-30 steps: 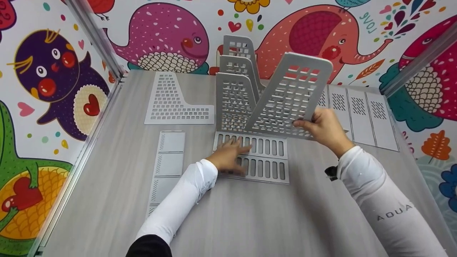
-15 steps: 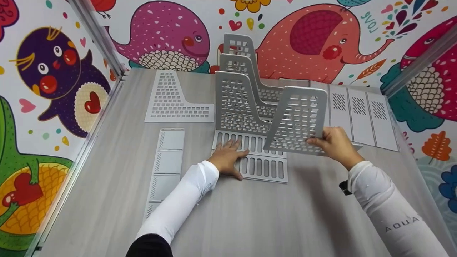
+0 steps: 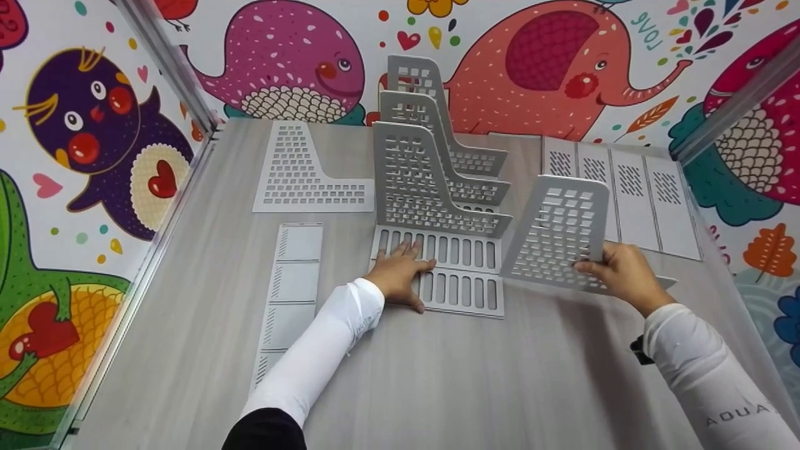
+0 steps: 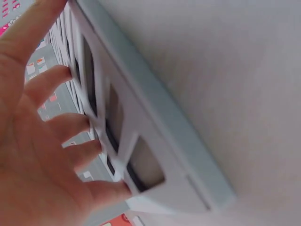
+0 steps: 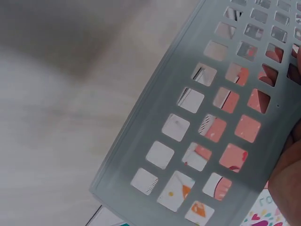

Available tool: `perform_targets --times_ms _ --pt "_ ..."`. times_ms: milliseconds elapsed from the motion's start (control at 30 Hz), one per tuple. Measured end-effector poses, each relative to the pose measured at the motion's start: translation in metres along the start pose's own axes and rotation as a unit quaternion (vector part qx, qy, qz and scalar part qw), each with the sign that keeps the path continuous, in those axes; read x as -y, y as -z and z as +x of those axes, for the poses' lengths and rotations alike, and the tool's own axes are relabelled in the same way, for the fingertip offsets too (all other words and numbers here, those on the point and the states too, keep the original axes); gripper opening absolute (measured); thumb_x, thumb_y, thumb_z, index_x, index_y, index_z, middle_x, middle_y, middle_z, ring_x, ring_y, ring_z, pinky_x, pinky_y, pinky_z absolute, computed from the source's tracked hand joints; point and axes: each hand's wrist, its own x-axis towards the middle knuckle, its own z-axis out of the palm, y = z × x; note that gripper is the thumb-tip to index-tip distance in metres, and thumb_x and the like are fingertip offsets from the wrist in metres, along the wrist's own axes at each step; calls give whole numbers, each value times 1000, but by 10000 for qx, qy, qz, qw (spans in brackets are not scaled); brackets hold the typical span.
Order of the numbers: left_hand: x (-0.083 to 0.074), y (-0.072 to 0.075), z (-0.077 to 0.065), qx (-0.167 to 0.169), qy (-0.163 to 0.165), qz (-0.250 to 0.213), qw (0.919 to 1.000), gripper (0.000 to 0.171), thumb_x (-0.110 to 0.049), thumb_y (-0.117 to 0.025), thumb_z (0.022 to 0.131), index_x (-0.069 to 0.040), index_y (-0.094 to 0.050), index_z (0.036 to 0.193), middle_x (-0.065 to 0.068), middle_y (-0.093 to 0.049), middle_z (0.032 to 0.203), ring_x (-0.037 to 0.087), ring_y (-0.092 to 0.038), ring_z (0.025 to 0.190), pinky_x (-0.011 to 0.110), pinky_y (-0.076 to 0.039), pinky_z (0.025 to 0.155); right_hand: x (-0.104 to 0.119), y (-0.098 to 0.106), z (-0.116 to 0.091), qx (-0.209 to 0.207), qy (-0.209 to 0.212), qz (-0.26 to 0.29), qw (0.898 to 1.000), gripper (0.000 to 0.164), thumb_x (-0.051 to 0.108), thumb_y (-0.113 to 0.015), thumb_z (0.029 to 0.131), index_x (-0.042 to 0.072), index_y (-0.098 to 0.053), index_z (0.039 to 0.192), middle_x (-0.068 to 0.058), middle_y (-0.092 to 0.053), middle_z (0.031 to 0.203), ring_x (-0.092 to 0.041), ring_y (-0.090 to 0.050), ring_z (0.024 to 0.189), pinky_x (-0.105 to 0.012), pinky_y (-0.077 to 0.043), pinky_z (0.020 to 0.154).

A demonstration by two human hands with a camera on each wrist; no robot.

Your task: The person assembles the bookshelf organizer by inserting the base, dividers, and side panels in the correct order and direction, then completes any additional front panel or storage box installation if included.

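Perforated panel: shifted toward five o'clock and held lower than a second ago, tilted, at two o'clock from the slotted base and just beside the upright panels; its shadow is cast on the bench.
Right grip: clenched on the panel's lower right edge, thumb over the near face.
Left grip: released, fingers spread, rested on the base.
Upright panels: three, stood one behind another toward twelve o'clock on the base.
L-shaped panel: laid flat at ten o'clock from the base.
Sectioned strip: laid flat at nine o'clock, partly covered by the left sleeve.
Slatted sheet: laid flat toward two o'clock, beyond the held panel.
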Motion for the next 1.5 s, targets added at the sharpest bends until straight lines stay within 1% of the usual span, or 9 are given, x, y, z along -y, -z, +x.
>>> perform_targets --times_ms 167,300,467,600,700,800,967,1200,1500 --pt "0 1 2 -83 20 -38 10000 98 -46 -86 58 -35 -39 144 11 -12 161 32 -7 150 66 -11 114 -9 2 -2 -192 -82 -97 9997 17 7 -73 79 -3 -72 93 -22 -73 86 17 -53 67 -13 -47 57" --pt "0 -5 -2 -32 44 -62 10000 98 -47 -86 58 -34 -40 144 10 -13 161 32 -10 149 66 -12 113 -18 -7 -5 -48 -186 -38 9998 18 7 -73 80 -4 -72 94 -22 -73 88 13 -55 66 -17 -48 54" --pt "-2 -10 -4 -71 -23 -49 10000 97 -47 -86 57 -34 -42 142 11 -17 160 33 -14 149 67 -14 112 -33 -14 -13 31 -508 92 9987 21 13 -72 82 -5 -72 92 -22 -73 88 10 -53 65 -18 -45 54" --pt "-4 -7 0 -124 -79 2 9999 98 -49 -86 56 -34 -41 143 10 -17 160 32 -14 149 67 -15 112 -38 -10 -17 -34 -844 323 9959 27 20 -71 83 -5 -72 92 -22 -73 90 10 -53 67 -16 -44 57" --pt "-5 -4 2 -131 -64 20 9999 100 -49 -86 56 -35 -40 143 10 -15 161 32 -13 149 67 -13 113 -39 -7 -15 38 -935 505 9943 32 24 -70 84 -5 -71 97 -23 -72 95 12 -56 72 -14 -46 60" --pt "-5 -3 2 -108 -38 -11 9999 99 -48 -86 56 -35 -40 144 9 -13 161 32 -12 149 67 -12 113 -39 -6 -14 54 -935 615 9937 33 24 -70 84 -5 -71 99 -18 -73 94 13 -58 74 -14 -47 62" --pt "-5 -4 0 -132 -28 -17 9999 99 -47 -86 57 -34 -41 143 10 -14 161 33 -13 149 67 -12 113 -36 -9 -14 -57 -879 755 9932 29 22 -71 84 -4 -72 96 -9 -75 87 7 -56 68 -17 -46 56" --pt "-5 -4 -1 -83 -14 18 10000 99 -48 -86 57 -34 -40 144 10 -12 161 33 -14 149 67 -13 113 -32 -17 -13 41 -820 833 9931 28 20 -69 85 -5 -71 99 -23 -72 96 6 -59 68 -20 -48 54" --pt "0 -4 0 -40 -23 41 10000 99 -50 -84 58 -34 -38 145 9 -11 161 32 -10 149 67 -11 113 -37 -23 -11 -242 -377 539 9975 23 15 -70 83 -5 -72 95 -23 -72 91 16 -56 72 -10 -47 60"
